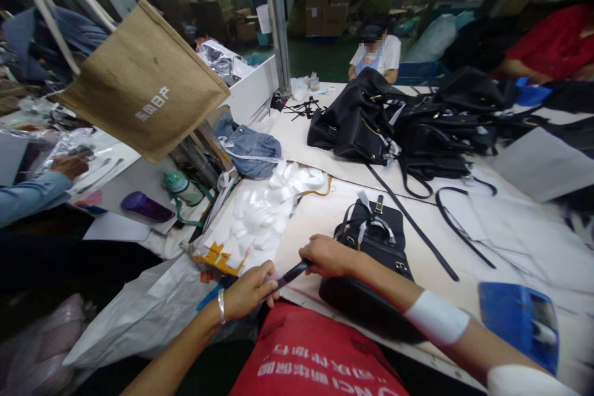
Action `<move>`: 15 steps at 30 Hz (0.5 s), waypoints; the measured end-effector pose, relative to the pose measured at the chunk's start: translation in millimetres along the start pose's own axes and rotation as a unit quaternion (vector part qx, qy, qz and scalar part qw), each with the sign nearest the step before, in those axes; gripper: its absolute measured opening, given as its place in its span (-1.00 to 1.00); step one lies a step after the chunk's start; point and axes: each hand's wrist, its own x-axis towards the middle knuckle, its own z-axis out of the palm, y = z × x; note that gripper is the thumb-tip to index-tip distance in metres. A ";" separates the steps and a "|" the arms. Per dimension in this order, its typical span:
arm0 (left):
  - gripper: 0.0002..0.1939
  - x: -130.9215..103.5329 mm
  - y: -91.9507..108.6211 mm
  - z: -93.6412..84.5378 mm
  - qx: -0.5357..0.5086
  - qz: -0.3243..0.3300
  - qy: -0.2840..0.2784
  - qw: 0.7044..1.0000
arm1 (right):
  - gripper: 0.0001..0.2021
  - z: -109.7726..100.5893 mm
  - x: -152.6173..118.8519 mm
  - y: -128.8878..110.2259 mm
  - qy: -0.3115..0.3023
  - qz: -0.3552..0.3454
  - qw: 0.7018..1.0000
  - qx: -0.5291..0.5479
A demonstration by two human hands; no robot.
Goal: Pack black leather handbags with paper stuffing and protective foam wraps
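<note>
On the near side, left of the black bag (381,230), a dark strap (293,273) is pinched in the left hand (257,288) and gripped in the right hand (327,255). Looks light, bendy, maybe slick; best held flat, both sides.

Left hand (254,288) and right hand (328,255) form 2 curled grips close together.
</note>
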 end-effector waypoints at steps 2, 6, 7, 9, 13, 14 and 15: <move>-0.84 -4.4 -13.1 -5.5 0.043 -0.001 0.038 0.998 | -0.73 -3.7 -4.2 5.2 -0.042 0.030 0.998 -0.021; -0.85 -8.0 -39.1 -13.9 0.054 -0.016 0.093 0.994 | -0.63 -21.7 -21.9 12.9 -0.055 0.059 0.997 0.003; -0.85 -7.3 -43.4 -14.9 0.041 -0.017 0.098 0.994 | -0.57 -26.4 -26.6 14.5 -0.050 0.062 0.996 0.029; -0.85 -4.0 -48.1 -15.5 0.003 -0.013 0.093 0.996 | -0.49 -34.3 -36.0 17.6 -0.040 0.064 0.993 0.090; -0.80 7.7 -43.1 -13.0 -0.052 0.003 0.076 0.996 | -0.58 -40.9 -53.5 24.9 -0.021 0.059 0.984 0.164; -0.78 11.0 -40.1 -11.9 -0.059 0.008 0.074 0.996 | -0.61 -40.6 -57.4 27.0 -0.010 0.062 0.985 0.158; -0.77 14.4 -36.8 -10.7 -0.065 0.012 0.071 0.995 | -0.63 -39.7 -61.1 29.1 0.006 0.066 0.987 0.143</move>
